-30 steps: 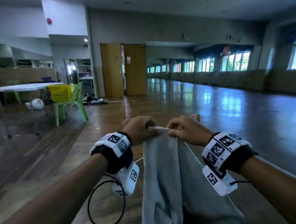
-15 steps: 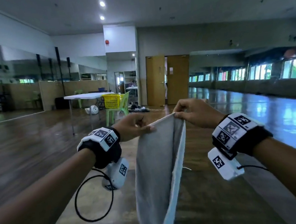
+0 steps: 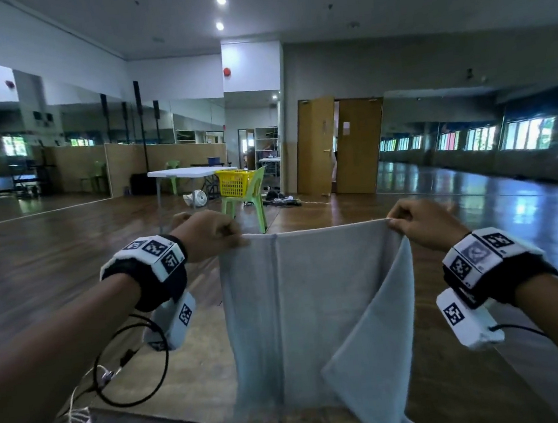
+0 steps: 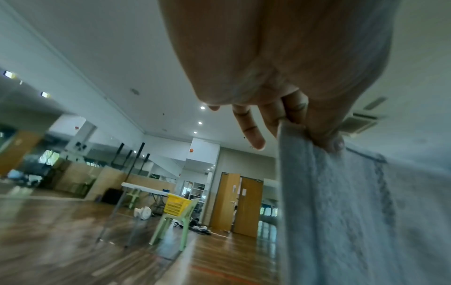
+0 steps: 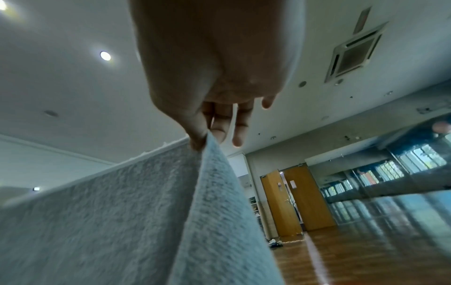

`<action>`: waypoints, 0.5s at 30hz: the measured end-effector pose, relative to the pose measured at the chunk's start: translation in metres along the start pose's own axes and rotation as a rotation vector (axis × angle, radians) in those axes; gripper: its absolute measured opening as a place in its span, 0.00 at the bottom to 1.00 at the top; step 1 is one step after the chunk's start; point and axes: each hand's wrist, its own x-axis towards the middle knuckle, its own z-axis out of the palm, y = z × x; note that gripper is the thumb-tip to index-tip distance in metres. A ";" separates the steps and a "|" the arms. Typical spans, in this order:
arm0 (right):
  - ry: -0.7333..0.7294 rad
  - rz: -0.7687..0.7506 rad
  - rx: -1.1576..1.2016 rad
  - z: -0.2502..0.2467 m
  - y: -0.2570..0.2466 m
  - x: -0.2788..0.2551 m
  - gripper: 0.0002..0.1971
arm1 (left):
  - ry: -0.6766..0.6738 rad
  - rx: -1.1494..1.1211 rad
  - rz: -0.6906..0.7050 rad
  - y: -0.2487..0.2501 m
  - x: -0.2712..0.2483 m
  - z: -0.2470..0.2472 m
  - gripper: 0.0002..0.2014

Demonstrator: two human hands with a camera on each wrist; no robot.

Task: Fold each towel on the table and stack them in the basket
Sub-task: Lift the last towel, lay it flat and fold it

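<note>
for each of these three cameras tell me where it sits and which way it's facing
Head: worn on the head, facing forward over both hands, left hand and right hand, stretching the towel.
Left wrist: under the left hand, looking along its fingers.
Right wrist: under the right hand, looking along its fingers.
Shared: head and left wrist both show the yellow basket.

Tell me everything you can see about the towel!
The towel is pale grey-blue and looks fluffy. It hangs in the air, its top edge pulled straight. The left hand pinches one top corner, the right hand the other. A flap on its right side folds forward to a point.
</note>
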 end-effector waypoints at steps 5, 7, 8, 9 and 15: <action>-0.192 -0.078 -0.044 0.032 -0.033 -0.014 0.21 | 0.095 -0.277 0.156 0.042 0.016 0.011 0.02; -0.333 -0.153 0.144 0.046 -0.059 -0.022 0.27 | 0.061 -0.264 0.197 0.060 0.023 0.020 0.04; -0.373 -0.197 0.248 0.052 -0.069 -0.026 0.24 | 0.046 -0.266 0.205 0.066 0.025 0.024 0.05; -0.382 -0.231 0.322 0.055 -0.074 -0.028 0.19 | 0.038 -0.269 0.214 0.070 0.027 0.028 0.04; -0.297 -0.214 0.430 0.052 -0.074 -0.027 0.07 | 0.090 -0.266 0.180 0.071 0.022 0.036 0.07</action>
